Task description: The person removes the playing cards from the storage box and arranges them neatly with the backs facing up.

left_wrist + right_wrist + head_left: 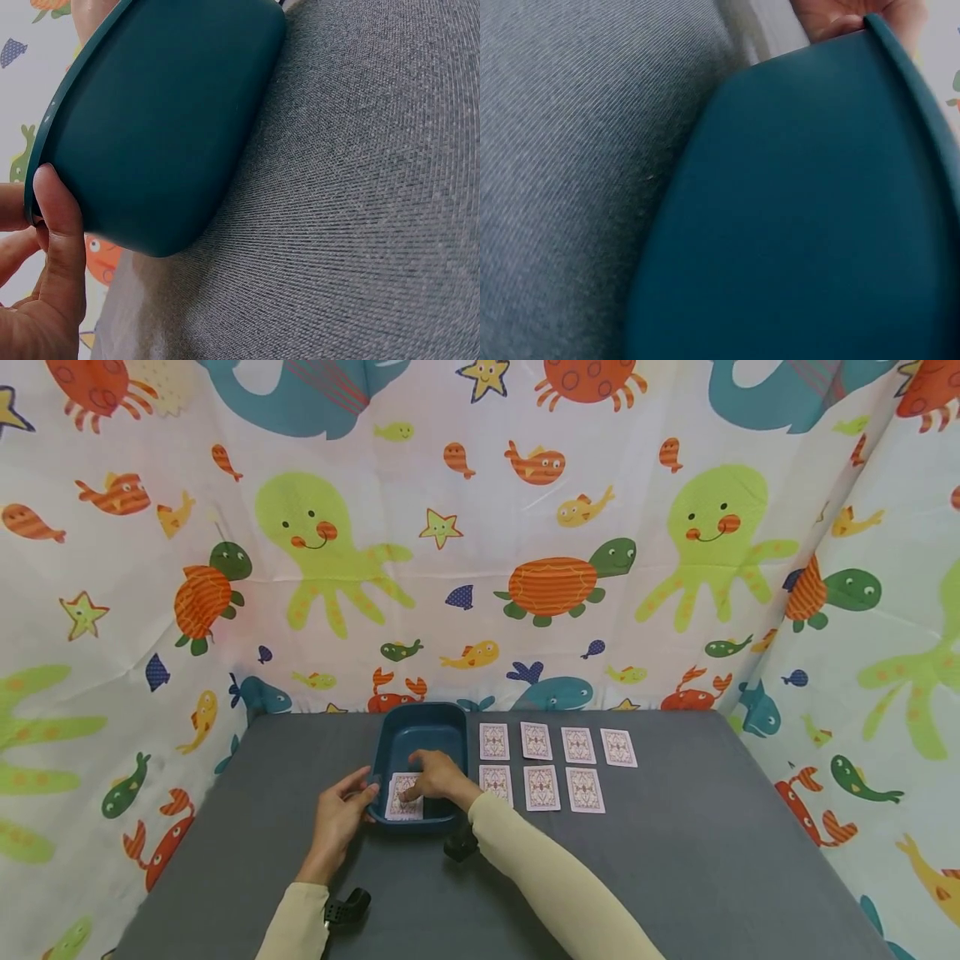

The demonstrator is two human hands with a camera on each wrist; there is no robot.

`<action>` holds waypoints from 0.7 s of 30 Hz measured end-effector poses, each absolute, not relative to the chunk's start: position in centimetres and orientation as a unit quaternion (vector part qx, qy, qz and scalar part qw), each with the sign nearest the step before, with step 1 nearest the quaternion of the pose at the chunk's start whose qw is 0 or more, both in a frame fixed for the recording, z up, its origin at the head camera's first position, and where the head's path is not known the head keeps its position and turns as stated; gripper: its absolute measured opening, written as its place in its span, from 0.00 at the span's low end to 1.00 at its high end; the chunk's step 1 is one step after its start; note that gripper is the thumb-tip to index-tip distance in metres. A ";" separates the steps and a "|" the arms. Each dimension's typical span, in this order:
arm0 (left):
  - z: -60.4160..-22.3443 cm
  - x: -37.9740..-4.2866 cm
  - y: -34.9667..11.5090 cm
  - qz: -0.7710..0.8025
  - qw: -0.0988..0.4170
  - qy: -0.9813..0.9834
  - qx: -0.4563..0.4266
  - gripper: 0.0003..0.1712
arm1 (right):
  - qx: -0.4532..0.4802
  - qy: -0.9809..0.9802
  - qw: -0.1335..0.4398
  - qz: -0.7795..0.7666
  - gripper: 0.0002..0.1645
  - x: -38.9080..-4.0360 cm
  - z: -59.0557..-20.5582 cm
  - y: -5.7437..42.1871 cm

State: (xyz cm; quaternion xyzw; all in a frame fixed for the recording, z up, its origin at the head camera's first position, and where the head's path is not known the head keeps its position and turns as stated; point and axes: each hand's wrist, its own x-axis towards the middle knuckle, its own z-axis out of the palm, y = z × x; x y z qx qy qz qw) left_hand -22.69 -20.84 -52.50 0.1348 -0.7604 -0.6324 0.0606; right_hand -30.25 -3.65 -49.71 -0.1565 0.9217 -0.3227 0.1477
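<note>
In the head view a dark blue-green plastic tray [424, 717] sits on the grey table. One or more patterned playing cards [403, 783] lie back up at its near left end. My left hand [339, 814] grips the tray's left rim; the left wrist view shows the thumb [61, 217] on the outer wall and fingers across the rim. Reaching in over the right side, my right hand [438, 779] is above the card, thumb and a finger spread apart, the thumb at the card's face. The right wrist view shows the tray wall [802, 210] but not the right hand's fingers.
Right of the tray, several playing cards lie back up in two rows, among them a far-row card [578, 745] and a near-row card [585, 790]. A curtain printed with sea animals [465, 643] hangs behind and beside the grey table [675, 860].
</note>
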 end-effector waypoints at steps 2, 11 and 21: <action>-52.6 -22.6 -20.8 -0.633 0.059 -0.760 0.135 0.24 | -0.157 0.923 0.147 -0.320 0.41 -30.1 -49.8 -3.6; -52.5 -22.6 -20.7 -0.630 0.063 -0.762 0.132 0.24 | -0.162 0.931 0.111 -0.308 0.36 -30.2 -50.3 -3.4; -52.5 -22.5 -20.7 -0.630 0.068 -0.762 0.135 0.24 | -0.155 0.937 0.107 -0.294 0.34 -30.4 -51.3 -3.7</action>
